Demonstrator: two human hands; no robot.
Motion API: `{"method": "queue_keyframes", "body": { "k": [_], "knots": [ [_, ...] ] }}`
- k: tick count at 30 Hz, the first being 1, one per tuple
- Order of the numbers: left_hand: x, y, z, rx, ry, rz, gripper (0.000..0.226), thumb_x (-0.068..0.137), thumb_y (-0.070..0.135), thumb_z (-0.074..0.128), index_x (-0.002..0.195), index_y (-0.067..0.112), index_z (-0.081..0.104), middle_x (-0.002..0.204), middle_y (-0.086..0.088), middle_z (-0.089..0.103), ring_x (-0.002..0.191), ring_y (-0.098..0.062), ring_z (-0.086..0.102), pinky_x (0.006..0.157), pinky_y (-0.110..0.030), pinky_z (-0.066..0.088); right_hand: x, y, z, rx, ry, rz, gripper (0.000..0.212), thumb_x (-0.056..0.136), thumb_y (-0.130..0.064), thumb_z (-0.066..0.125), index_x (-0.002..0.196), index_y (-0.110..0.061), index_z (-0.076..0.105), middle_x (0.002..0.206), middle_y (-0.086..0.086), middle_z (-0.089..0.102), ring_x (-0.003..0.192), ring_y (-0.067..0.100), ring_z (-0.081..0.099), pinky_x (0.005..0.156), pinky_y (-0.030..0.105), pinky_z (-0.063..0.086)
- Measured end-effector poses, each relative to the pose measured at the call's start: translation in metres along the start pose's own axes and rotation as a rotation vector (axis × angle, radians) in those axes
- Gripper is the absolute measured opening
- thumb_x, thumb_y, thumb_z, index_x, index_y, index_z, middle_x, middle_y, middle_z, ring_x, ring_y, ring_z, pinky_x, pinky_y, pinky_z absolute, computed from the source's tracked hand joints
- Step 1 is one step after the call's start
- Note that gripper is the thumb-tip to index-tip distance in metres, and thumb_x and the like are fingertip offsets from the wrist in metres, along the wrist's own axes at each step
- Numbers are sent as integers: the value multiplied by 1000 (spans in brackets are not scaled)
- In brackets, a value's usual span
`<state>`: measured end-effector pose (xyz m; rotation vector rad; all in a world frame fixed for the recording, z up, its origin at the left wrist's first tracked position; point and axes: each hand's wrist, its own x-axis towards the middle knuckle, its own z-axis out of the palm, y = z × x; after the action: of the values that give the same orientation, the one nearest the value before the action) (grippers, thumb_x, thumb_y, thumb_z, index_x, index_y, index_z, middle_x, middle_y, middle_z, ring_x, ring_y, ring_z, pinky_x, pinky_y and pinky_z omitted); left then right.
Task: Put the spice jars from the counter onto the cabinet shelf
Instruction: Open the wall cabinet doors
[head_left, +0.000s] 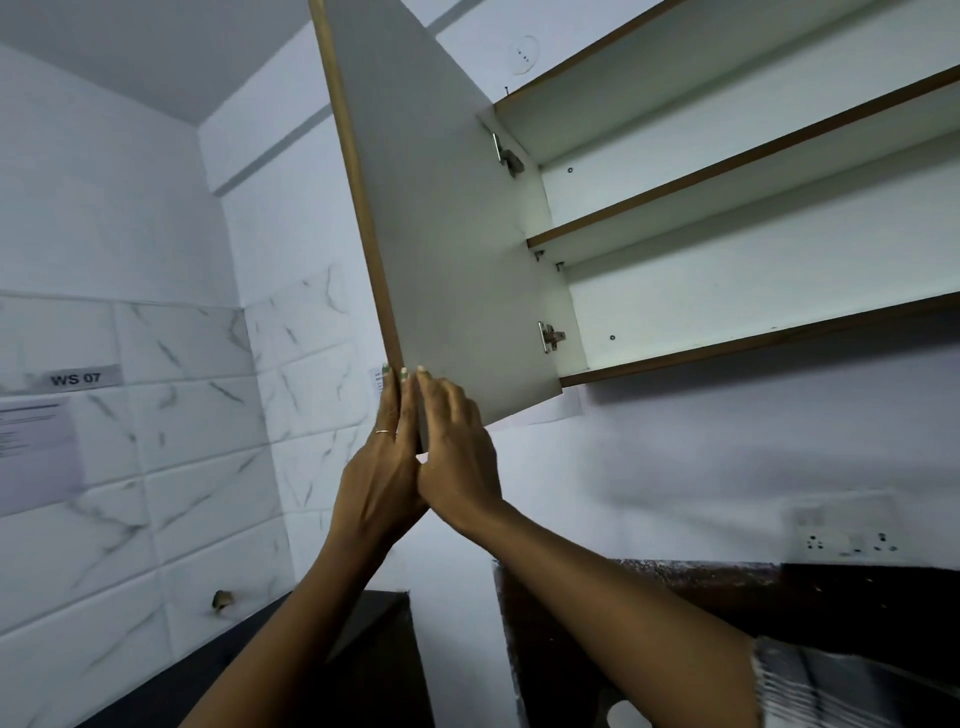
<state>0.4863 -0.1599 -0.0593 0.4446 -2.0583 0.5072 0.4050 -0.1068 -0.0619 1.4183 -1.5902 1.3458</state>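
Note:
The wall cabinet's door (441, 234) is swung wide open to the left, white inside with a brown edge. Both hands are raised to its lower free corner. My left hand (384, 467) lies against the outer side of that corner, fingers straight up along the edge. My right hand (457, 447) presses on the inner face, fingers bent. The corner is pinched between the two hands. Inside the cabinet, the middle shelf (727, 192) and the bottom shelf (753, 338) hold nothing that I can see. No spice jars are in view.
A marble-tiled wall (156, 467) with a "WS 07" label (78, 378) stands at the left. A dark counter (857, 587) runs below at the right, with a wall socket (847, 540) above it. Another dark counter edge (218, 665) sits lower left.

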Motion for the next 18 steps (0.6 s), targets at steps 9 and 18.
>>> {"method": "queue_keyframes", "body": {
  "k": [9,18],
  "knots": [
    [-10,-23,4,515,-110,93,63,91,30,33,147,3,23,155,-16,18,145,-33,15,119,-44,10,-1,6,31,-46,-305,81,79,90,-19,54,151,-17,4,160,3,3,146,22,9,118,44,18],
    [0,3,10,543,-99,0,66,88,31,51,146,4,31,152,-15,33,145,-33,18,118,-49,3,6,25,14,-52,-326,73,76,89,-18,53,150,-15,8,160,5,9,144,26,19,115,44,23]
  ]
}}
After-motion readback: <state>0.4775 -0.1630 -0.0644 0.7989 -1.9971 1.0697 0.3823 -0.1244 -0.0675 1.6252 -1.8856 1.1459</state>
